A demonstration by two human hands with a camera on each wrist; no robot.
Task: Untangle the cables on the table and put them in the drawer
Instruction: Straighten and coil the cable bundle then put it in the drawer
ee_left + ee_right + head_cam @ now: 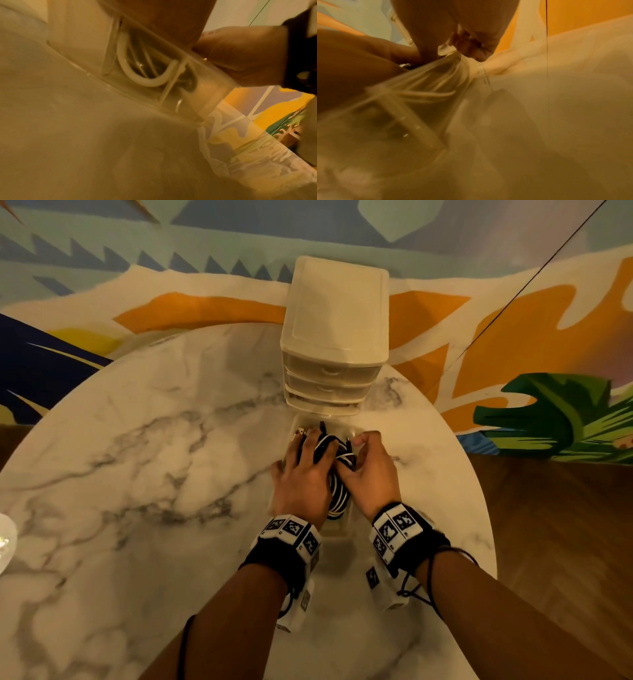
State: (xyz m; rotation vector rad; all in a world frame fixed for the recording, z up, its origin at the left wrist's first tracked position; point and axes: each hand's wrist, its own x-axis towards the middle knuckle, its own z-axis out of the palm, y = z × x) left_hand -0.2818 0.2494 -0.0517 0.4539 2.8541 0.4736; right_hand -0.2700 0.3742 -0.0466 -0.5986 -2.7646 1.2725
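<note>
A bundle of black and white cables [337, 498] lies inside a clear plastic drawer [337, 530] pulled out onto the marble table. My left hand [305, 467] lies flat on the bundle with its fingers spread and presses it down. On the right side my right hand [368, 467] has its fingers curled over the cables and its thumb against a white strand. Through the drawer wall [214, 92] the left wrist view shows a white cable loop [145, 81]. The right wrist view shows the drawer [412, 119], cable strands [428, 96] and my curled fingers [471, 46].
The white drawer unit [335, 313] stands just behind the pulled-out drawer, with two upper drawers shut. The round marble table [154, 474] ends close to my right arm. A pale glassy object [5, 539] sits at the left edge.
</note>
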